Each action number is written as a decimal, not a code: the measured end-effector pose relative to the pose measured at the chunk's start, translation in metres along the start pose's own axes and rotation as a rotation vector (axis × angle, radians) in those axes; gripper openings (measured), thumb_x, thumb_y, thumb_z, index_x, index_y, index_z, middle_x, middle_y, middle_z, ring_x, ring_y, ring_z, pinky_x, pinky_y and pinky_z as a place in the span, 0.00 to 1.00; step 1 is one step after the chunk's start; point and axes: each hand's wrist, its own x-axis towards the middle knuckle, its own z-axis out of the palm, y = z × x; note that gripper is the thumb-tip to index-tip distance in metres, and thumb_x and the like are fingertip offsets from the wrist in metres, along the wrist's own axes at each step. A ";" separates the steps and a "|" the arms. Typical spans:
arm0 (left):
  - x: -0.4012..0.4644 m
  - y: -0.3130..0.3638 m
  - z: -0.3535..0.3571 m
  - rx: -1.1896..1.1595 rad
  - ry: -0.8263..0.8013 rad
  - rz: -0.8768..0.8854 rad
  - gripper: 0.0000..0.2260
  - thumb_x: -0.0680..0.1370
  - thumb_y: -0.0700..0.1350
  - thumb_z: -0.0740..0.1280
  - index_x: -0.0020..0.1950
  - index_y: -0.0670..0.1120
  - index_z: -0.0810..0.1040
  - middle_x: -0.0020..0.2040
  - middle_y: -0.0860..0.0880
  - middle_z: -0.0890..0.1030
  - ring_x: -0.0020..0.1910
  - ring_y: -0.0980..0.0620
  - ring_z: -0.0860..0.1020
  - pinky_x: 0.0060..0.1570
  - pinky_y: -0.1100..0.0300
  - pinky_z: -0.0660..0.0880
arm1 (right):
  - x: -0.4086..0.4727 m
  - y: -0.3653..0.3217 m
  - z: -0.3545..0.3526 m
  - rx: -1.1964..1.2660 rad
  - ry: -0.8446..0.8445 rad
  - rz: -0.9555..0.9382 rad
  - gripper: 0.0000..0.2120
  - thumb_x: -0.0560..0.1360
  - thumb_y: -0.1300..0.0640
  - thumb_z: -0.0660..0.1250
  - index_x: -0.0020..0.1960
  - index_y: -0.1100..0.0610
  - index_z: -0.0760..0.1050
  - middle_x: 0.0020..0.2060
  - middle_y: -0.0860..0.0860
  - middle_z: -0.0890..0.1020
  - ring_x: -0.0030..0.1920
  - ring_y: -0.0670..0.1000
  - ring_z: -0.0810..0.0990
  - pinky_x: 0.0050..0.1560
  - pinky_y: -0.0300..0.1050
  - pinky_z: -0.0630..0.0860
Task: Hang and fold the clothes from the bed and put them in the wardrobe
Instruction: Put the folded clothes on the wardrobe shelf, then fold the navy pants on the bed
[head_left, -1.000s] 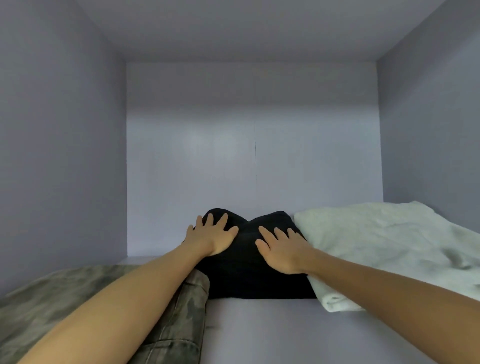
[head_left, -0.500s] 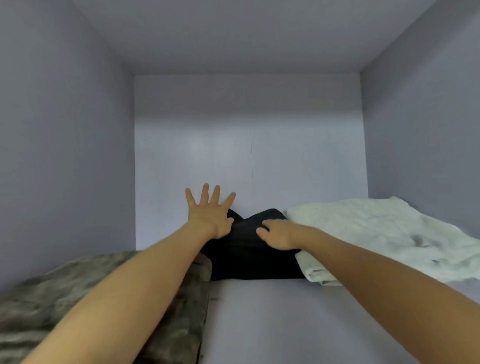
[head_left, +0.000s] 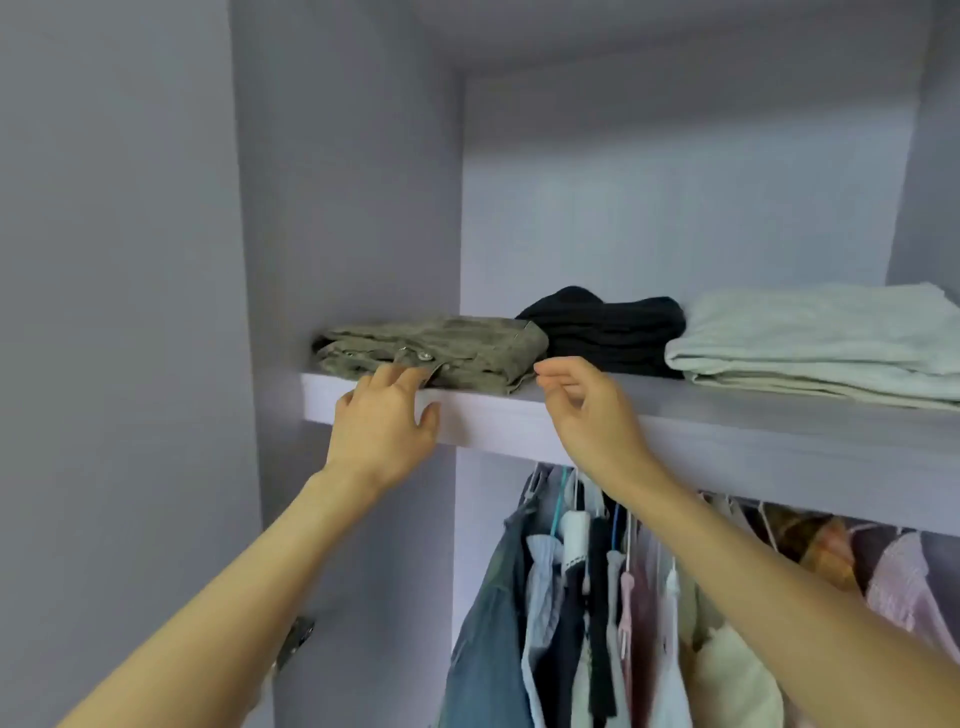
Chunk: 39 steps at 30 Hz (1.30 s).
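Three folded garments lie side by side on the wardrobe's upper shelf (head_left: 727, 434): an olive camouflage one (head_left: 467, 345) at the left, a black one (head_left: 608, 330) in the middle, a pale green-white one (head_left: 821, 338) at the right. My left hand (head_left: 387, 421) is at the shelf's front edge, its fingertips touching the front of the camouflage garment. My right hand (head_left: 589, 410) hovers with loosely curled fingers in front of the shelf edge, below the black garment, holding nothing.
Below the shelf several garments hang on hangers (head_left: 587, 597), among them denim, white, pink and plaid pieces. A wardrobe side panel (head_left: 343, 182) stands at the left, with an open door (head_left: 119, 312) and its hinge (head_left: 296, 636) beside it.
Both hands have drawn back from the black garment deep on the shelf to the shelf's front edge. The view has pulled out and down, so the hanging clothes show now.
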 end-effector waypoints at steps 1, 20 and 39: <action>-0.025 -0.010 -0.005 0.002 -0.001 -0.027 0.20 0.79 0.49 0.60 0.71 0.50 0.66 0.69 0.49 0.68 0.66 0.46 0.67 0.63 0.50 0.63 | -0.023 -0.004 0.010 0.027 -0.022 -0.014 0.11 0.78 0.64 0.58 0.56 0.55 0.75 0.49 0.46 0.78 0.49 0.45 0.75 0.44 0.24 0.68; -0.560 -0.297 -0.181 0.086 -0.232 -1.108 0.16 0.79 0.47 0.62 0.65 0.47 0.74 0.63 0.46 0.75 0.60 0.45 0.75 0.61 0.52 0.70 | -0.460 -0.168 0.362 0.078 -1.485 0.074 0.14 0.79 0.59 0.55 0.61 0.58 0.75 0.55 0.52 0.81 0.57 0.50 0.78 0.53 0.37 0.70; -0.756 -0.528 -0.473 0.472 0.449 -1.721 0.13 0.78 0.45 0.61 0.61 0.45 0.76 0.57 0.46 0.78 0.56 0.47 0.76 0.57 0.56 0.71 | -0.618 -0.525 0.745 0.418 -1.907 -0.404 0.10 0.78 0.63 0.56 0.53 0.58 0.76 0.43 0.54 0.81 0.43 0.51 0.77 0.48 0.44 0.74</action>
